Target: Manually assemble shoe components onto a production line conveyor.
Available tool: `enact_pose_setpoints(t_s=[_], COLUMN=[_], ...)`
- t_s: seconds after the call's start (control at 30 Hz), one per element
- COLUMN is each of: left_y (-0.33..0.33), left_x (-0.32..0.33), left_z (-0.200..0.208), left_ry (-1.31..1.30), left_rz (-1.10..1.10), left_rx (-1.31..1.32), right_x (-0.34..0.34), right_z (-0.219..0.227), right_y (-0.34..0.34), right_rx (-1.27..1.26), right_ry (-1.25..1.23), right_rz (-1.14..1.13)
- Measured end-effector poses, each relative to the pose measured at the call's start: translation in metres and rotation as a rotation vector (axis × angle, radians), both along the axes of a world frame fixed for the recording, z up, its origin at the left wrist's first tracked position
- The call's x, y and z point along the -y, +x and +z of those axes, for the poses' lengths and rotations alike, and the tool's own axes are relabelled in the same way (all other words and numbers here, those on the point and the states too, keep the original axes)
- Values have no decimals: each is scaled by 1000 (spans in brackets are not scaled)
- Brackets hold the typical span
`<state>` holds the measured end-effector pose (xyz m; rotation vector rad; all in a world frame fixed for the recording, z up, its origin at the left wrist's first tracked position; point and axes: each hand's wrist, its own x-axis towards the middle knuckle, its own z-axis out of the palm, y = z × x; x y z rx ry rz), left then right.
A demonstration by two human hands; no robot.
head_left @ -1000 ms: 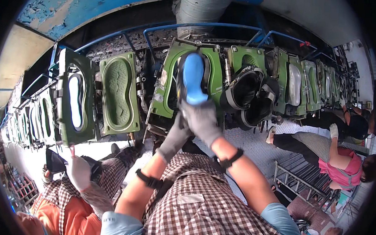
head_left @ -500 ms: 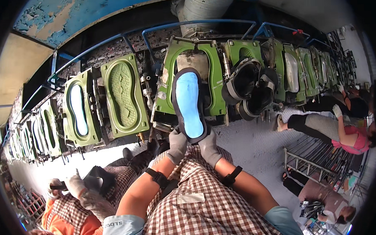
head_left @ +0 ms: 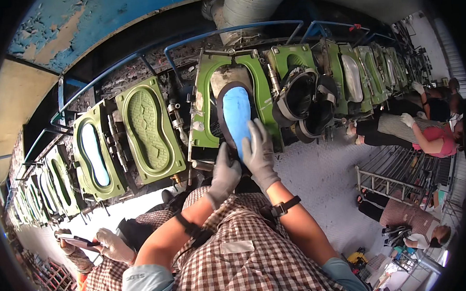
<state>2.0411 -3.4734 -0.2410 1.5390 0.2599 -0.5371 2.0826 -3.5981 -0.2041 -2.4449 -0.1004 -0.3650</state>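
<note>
A black shoe upper (head_left: 224, 107) with a light-blue, sole-shaped face (head_left: 235, 105) lies toe-away over the opening of a green mould (head_left: 206, 102). Both of my hands wear grey gloves. My left hand (head_left: 225, 174) is closed at the near left edge of the upper, thumb pointing away from me; its other fingers are partly hidden. My right hand (head_left: 260, 154) lies over the near right part of the blue face, fingers stretched out and apart. The heel end is mostly covered by my hands.
An empty green sole mould (head_left: 150, 128) stands to the left, beside another mould (head_left: 73, 152) with a pale insert. Black sandals (head_left: 306, 103) rest on the right. A blue rail (head_left: 228, 28) runs behind. A co-worker's gloved hand (head_left: 114, 245) is at lower left; a metal rack (head_left: 395, 180) stands right.
The upper has moved slightly away from me, toward the mould. My right hand has shifted from the heel edge up onto the blue face. My left hand stays near the heel.
</note>
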Motion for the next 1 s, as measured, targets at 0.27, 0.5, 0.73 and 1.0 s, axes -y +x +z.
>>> enact_pose_setpoints(t_s=[0.27,0.5,0.73,1.0], left_y=[125,142,227,163], left_x=[-49,5,30,110], left_z=[-55,20,18,98], left_ry=[-281,-416,50,693], left_rz=[456,512,442,218], left_rx=[59,-33,309,889], right_x=[-18,11,20,197], right_z=[28,-9,9,56], right_y=[46,46,106,59], right_rx=[-584,-448,-79,181], right_ry=[34,682,416,151], right_rz=[79,-177,-182,-550])
